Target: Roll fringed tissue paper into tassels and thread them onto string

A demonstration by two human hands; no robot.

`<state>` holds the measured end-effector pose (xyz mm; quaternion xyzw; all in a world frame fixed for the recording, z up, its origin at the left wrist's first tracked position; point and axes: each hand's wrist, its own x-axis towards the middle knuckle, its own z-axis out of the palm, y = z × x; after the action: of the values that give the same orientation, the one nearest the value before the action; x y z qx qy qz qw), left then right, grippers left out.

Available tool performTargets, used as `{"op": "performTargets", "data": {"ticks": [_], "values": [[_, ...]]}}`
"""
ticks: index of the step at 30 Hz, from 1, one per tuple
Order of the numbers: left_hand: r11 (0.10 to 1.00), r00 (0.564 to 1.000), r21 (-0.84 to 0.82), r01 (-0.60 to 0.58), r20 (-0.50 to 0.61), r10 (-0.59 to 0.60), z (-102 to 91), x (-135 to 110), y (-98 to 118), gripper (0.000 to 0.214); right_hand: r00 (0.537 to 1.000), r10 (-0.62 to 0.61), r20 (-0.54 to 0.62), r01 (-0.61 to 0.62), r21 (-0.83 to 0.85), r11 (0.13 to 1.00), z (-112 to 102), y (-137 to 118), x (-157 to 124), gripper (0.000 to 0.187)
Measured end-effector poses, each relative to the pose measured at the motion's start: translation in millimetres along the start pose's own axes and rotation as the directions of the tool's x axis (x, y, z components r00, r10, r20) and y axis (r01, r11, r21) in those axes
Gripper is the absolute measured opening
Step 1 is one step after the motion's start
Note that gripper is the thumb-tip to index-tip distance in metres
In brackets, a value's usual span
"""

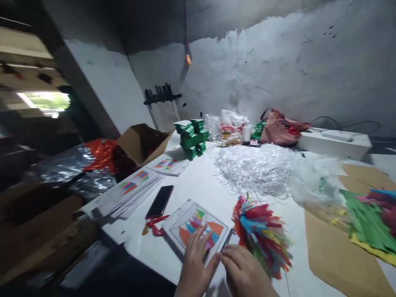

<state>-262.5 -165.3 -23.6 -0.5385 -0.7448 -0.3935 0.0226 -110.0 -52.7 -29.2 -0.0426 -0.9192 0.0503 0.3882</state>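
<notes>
My left hand (197, 258) lies with fingers spread on a stack of printed cards (177, 220) showing a colourful fan-like picture. The stack sits near the table's front edge. At its lower right corner my right hand (244, 270) is closed, thumb and fingers pressed together; what they hold, if anything, is hidden. Just right of that hand lies a bundle of multicoloured paper tassels (262, 231). A dark phone (160, 201) with a red strap (156, 225) rests left of the cards.
More printed sheets (133, 189) lie along the left edge. Farther back are green folded pieces (193, 138), a heap of white strings (256, 167) and a pink bag (280, 128). Brown cardboard (343, 251) and green paper (369, 225) lie right. A cardboard box (144, 142) stands beside the table.
</notes>
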Motion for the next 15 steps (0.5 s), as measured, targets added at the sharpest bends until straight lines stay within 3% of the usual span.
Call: {"op": "performTargets", "data": {"ticks": [3,4,6,8,9,13,15], "values": [[0.988,0.992,0.106,-0.113,-0.05,0.119,13.5,4,-7,0.039,0.966,0.251,0.064,-0.236,-0.176,0.956,-37,23,24,0.051],[0.986,0.989,0.102,-0.131,-0.048,0.136,15.4,6,-6,0.038,0.917,0.383,0.112,-0.351,-0.234,0.907,-42,32,30,0.062],[0.989,0.99,0.062,-0.138,-0.022,0.139,18.2,10,-1,0.037,0.756,0.616,0.223,-0.548,-0.3,0.781,-42,49,36,0.085],[0.995,0.995,-0.009,-0.101,-0.007,0.101,22.2,12,7,0.036,0.627,0.709,0.323,-0.641,-0.302,0.705,-39,65,30,0.093],[0.996,0.998,-0.063,-0.065,-0.006,0.065,25.4,12,11,0.036,0.608,0.709,0.357,-0.654,-0.282,0.702,-40,72,23,0.089],[0.924,0.992,-0.363,0.118,0.0,-0.127,47.3,8,32,0.04,0.647,0.661,0.38,-0.645,-0.19,0.741,-68,84,-11,0.085],[0.798,0.968,-0.557,0.229,0.047,-0.245,60.7,7,45,0.055,0.718,0.611,0.334,-0.617,-0.102,0.78,-87,80,-26,0.087]]}}
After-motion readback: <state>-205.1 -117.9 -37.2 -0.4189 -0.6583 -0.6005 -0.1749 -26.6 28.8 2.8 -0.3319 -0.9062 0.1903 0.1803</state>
